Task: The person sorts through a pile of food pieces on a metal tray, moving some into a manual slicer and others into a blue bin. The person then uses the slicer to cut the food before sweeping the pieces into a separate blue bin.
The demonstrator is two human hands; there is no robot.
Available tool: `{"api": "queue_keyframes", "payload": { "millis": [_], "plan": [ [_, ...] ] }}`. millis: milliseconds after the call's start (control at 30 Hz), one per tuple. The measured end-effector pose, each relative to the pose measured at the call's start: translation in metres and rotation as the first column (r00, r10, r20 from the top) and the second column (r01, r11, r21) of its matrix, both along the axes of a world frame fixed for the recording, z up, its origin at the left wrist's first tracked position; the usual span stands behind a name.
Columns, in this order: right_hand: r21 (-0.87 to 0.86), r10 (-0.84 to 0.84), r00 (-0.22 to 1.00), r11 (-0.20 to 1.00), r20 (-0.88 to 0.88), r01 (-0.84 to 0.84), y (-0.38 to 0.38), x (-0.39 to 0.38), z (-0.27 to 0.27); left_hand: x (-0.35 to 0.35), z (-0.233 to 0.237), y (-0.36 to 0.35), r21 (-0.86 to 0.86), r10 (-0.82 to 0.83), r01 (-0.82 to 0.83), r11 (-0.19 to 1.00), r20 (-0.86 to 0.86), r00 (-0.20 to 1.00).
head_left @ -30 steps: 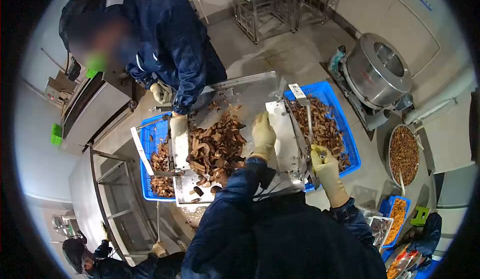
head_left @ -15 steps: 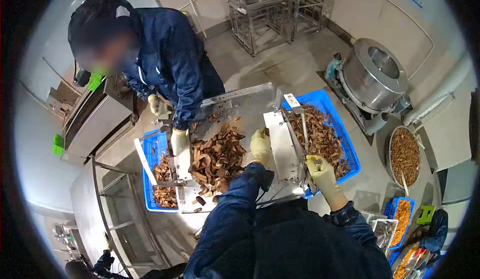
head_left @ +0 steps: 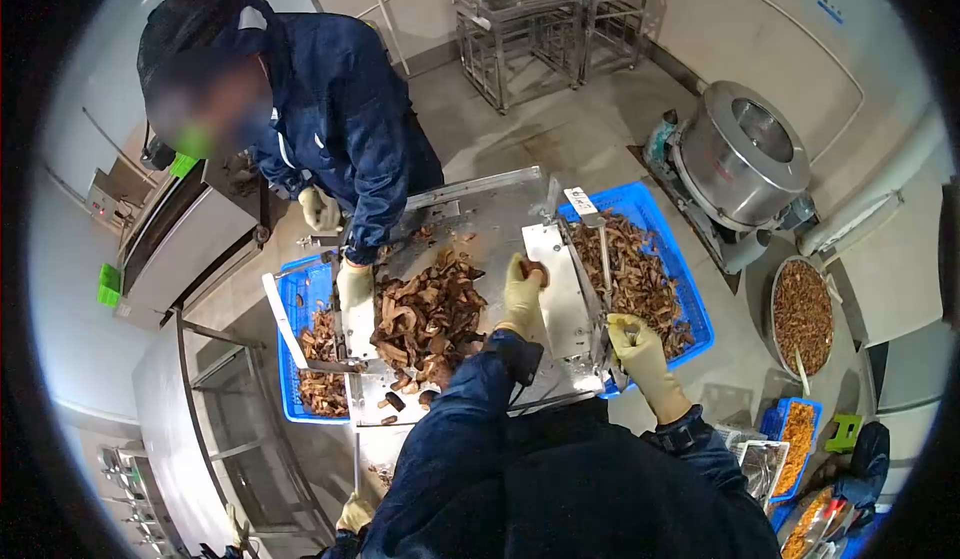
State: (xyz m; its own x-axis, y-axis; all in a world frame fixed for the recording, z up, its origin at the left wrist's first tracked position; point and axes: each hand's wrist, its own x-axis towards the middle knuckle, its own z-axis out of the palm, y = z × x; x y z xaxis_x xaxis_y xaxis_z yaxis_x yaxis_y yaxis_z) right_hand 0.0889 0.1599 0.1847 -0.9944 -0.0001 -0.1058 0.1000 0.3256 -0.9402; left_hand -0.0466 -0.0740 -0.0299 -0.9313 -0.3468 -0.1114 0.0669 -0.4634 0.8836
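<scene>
My left hand [head_left: 522, 297], in a pale glove, is closed on a brown piece [head_left: 535, 273] at the left edge of a white board [head_left: 558, 304]. Closed around the end of a metal blade handle [head_left: 632, 331] is my right hand [head_left: 640, 354], at the board's near right side. A heap of brown sliced pieces [head_left: 428, 319] lies on the metal table [head_left: 480, 194], left of my left hand. Beyond the board, a blue basket [head_left: 700, 304] holds many slices.
Across the table a co-worker [head_left: 350, 109] has one gloved hand on another board [head_left: 360, 314], above a second blue basket [head_left: 292, 379]. A steel machine [head_left: 745, 159] and round tray [head_left: 802, 314] stand right. Another gloved hand [head_left: 355, 512] shows at bottom left.
The brown piece in my left hand now shows more clearly over the board's edge. A further person's gloved hand has come into view at the bottom. The view has shifted slightly.
</scene>
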Motion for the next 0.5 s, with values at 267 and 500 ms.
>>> {"api": "queue_keyframes", "payload": {
  "millis": [267, 500],
  "plan": [
    [-0.048, -0.014, 0.998, 0.999, 0.059, 0.016, -0.005, 0.004, 0.016, 0.055, 0.075, 0.067, -0.809, -0.035, 0.298, 0.506, 0.325, 0.945],
    [-0.323, -0.010, 0.999, 0.946, -0.051, -0.007, -0.017, -0.001, 0.019, 0.061, 0.087, 0.063, -0.742, 0.044, 0.418, 0.524, 0.514, 0.856]
  ]
}}
